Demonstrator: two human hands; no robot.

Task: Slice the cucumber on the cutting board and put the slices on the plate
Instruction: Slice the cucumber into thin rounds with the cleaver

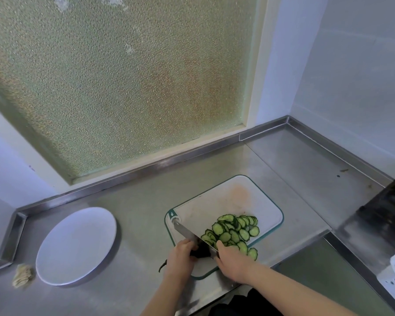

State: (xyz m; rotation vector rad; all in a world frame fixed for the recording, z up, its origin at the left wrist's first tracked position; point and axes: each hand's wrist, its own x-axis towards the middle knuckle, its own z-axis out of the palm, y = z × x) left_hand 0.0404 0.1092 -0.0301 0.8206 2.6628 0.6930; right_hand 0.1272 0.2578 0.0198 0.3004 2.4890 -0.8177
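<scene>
1. Cucumber slices (234, 233): heaped on the cutting board (233, 197), at its 5 o'clock part.
2. Knife (185, 232): blade points to 10 o'clock; left hand (180, 258) grips the handle.
3. Right hand (232, 262): against the slices, grasp unclear.
4. Plate (75, 245): at 9 o'clock on the surface (141, 213).

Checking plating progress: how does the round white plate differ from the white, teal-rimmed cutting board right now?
The round white plate is bare; the rectangular teal-rimmed cutting board carries the green cucumber slices. The plate is all white; the board has an orange stain. Both lie flat on the steel counter.
</scene>
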